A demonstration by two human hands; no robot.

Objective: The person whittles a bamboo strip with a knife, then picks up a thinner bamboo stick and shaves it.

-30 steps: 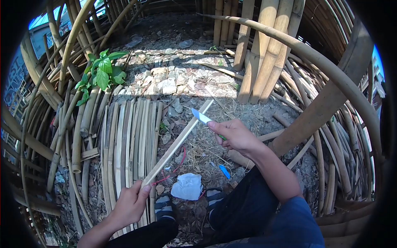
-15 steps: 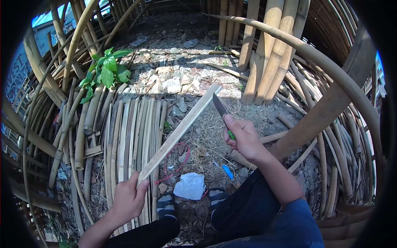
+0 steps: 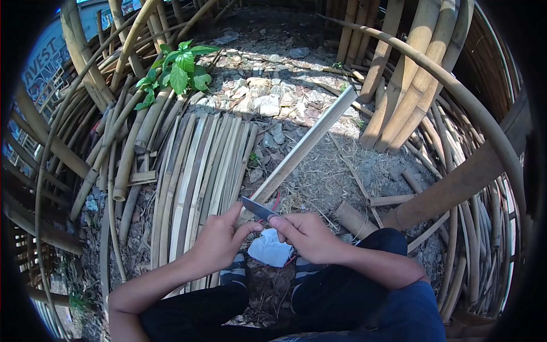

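Observation:
My left hand point(image 3: 219, 240) is closed around the near end of a bamboo strip point(image 3: 305, 142), which slants up and away to the right. In my right hand point(image 3: 305, 236) is a knife point(image 3: 257, 208), its handle hidden by the fingers. The blade lies across the strip close to my left fingers, and seems to touch it. Below the hands, a crumpled white plastic bag point(image 3: 270, 249) lies on the ground between my feet. A bit of red string point(image 3: 276, 203) shows behind the strip.
A row of split bamboo strips point(image 3: 196, 171) lies on the ground at left. Thick upright bamboo poles point(image 3: 419, 74) and a leaning pole point(image 3: 450, 185) stand at right. A leafy green plant point(image 3: 179, 71) grows at the back left, beside pale rubble point(image 3: 268, 102).
The knife has come from the strip's far end down to its near end by my left hand. The strip's far end has swung up and right. The view has shifted a little.

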